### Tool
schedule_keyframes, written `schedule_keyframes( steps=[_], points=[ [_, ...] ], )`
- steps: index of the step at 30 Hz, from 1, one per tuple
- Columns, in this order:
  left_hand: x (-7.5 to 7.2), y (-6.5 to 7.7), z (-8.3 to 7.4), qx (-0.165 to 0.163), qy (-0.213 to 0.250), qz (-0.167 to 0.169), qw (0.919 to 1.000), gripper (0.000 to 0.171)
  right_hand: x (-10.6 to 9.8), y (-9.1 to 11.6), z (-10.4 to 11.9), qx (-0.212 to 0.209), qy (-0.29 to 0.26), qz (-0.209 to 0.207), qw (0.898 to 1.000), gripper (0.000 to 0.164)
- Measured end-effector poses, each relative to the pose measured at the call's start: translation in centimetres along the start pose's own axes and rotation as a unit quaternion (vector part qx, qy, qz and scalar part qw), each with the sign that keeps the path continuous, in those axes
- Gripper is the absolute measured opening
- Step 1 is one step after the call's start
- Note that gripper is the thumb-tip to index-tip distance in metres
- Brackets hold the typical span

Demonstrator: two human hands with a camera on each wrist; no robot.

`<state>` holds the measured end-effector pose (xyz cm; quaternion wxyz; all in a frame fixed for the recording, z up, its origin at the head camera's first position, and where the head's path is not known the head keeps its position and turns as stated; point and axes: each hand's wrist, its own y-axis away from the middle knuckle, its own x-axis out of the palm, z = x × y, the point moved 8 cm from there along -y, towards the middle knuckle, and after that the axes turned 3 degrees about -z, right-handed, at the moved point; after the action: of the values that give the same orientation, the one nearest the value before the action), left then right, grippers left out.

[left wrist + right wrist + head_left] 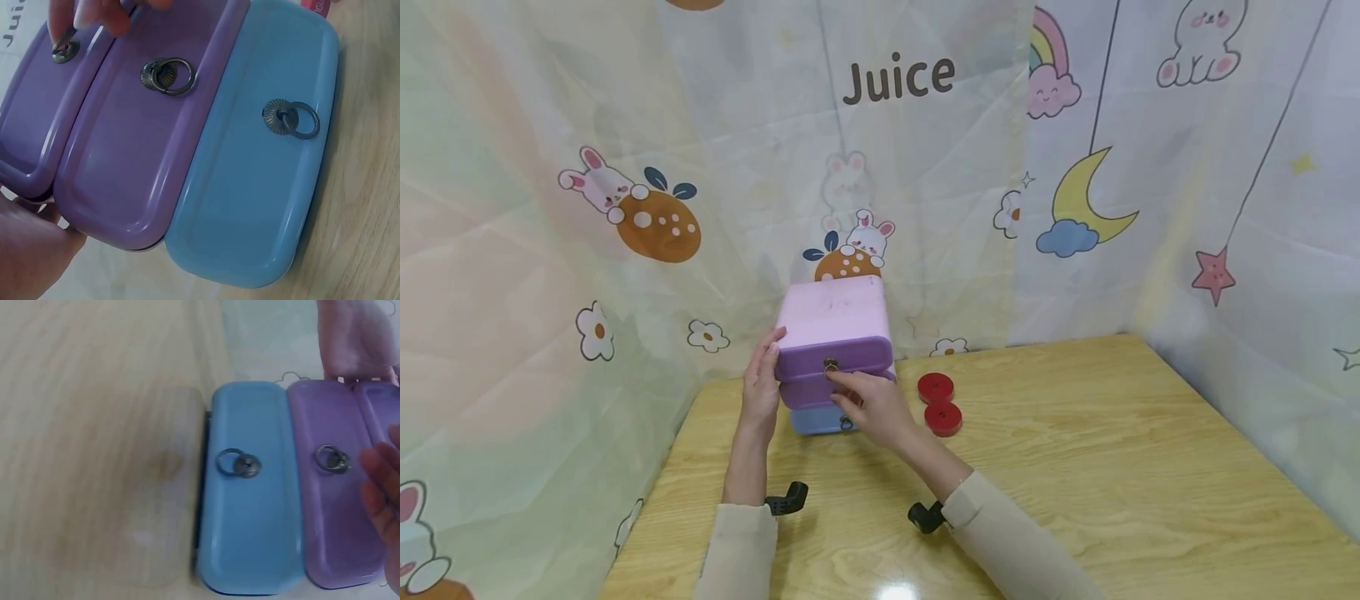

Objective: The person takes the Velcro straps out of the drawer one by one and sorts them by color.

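A small three-tier drawer box with a pale pink top stands at the back of the table. Two purple drawer fronts, the top one and the middle one, sit above a blue bottom drawer. Each front bears a metal ring pull. With thumb and finger my right hand pinches the top drawer's ring pull; its other fingers are bent in front of the purple fronts. My left hand rests against the box's left side near the top drawer, its fingers partly hidden behind the edge.
Two round red objects lie on the wooden table, just right of the box. A printed fabric backdrop hangs close behind the box, with further fabric at both sides. Black wrist mounts stick out from both wrists.
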<state>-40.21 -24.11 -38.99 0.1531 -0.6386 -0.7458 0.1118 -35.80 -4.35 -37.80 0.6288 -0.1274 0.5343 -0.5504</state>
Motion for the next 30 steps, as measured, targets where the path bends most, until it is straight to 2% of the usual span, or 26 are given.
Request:
schedule_keyframes(
  steps=[4, 10, 21, 30],
  points=[
    [0.0, 0.1, 0.1, 0.000, -0.008, 0.005, 1.0000, 0.047, 0.2, 0.8, -0.5, -0.007, -0.007, -0.015, 1.000, 0.031],
    [0.0, 0.2, 0.1, 0.003, -0.013, 0.007, 0.9999, 0.047, 1.3, 1.5, -1.5, 0.001, 0.028, 0.005, 1.000, 0.020],
    [0.0, 0.1, 0.1, 0.012, -0.026, 0.012, 0.9995, 0.049, 1.8, 1.9, -2.1, 0.010, 0.061, 0.016, 0.998, 0.012],
    [-0.2, 0.2, 0.4, -0.005, -0.031, 0.005, 0.9995, 0.050, 1.9, 2.2, -2.8, 0.038, 0.069, 0.020, 0.997, 0.007]
  ],
)
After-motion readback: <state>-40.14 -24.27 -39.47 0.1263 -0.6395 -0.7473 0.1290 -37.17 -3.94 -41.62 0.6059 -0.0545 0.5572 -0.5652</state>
